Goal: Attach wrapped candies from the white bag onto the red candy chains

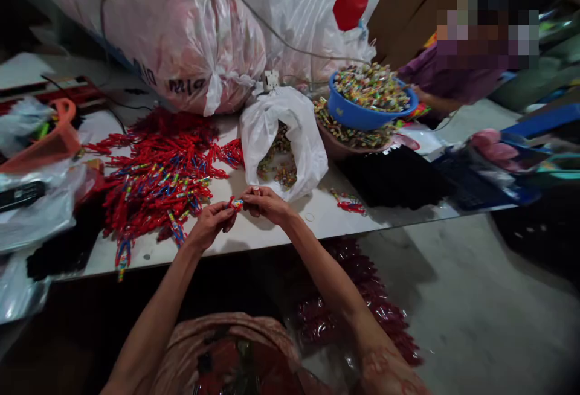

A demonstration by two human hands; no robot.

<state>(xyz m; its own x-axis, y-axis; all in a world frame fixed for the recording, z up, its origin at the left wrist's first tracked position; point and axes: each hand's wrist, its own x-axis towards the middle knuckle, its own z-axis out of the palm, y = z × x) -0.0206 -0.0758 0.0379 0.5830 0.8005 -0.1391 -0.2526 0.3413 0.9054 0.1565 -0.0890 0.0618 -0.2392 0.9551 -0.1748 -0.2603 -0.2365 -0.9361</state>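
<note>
Through the head camera I have both hands meeting over the near edge of the worktop (149, 255), in front of the white bag (312, 156). The left hand (209, 224) pinches a small red, blue and yellow piece (236, 204) between its fingertips; the right hand (270, 205) pinches at the other end, its fingers partly hiding the contact. I read this as close fingertip work on one piece. Any move from here calls for a light, steady pinch and small finger motions, as the piece looks thin and easily dropped.

Beside the left hand spreads a tangled pile (154, 168) of glossy red, cord-like strands with blue and yellow bits. The bag's thin, crumpled plastic gapes around small multicoloured pieces; more are heaped in a round, smooth blue bowl (362, 118). To its right, a thin ring (309, 217) and a small bunch (352, 206) lie near matte black cloth (396, 179).
</note>
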